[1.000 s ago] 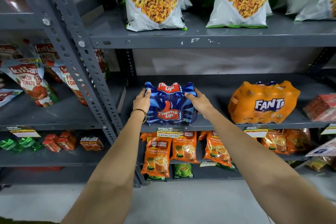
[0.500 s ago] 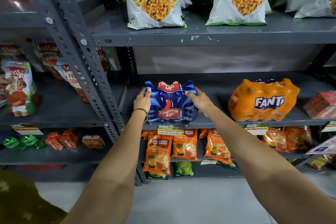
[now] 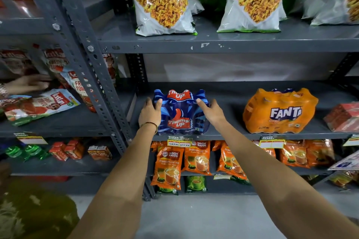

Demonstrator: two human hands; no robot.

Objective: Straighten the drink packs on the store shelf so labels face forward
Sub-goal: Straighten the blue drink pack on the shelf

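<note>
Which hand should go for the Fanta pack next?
Right. The right hand rests on the Thums Up pack on the side facing the Fanta pack, with bare shelf between. The left hand sits on the far side and would have to cross over.

Bare shelf [image 3: 226, 120] lay open between the Thums Up pack [image 3: 181, 112] and the Fanta pack [image 3: 279, 111] to its right; the slotted upright [image 3: 101, 91] crowded its left.

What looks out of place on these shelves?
On the left shelf, a tomato snack bag lies flat and crooked while its neighbours stand. The Thums Up pack and Fanta pack both face forward.
</note>
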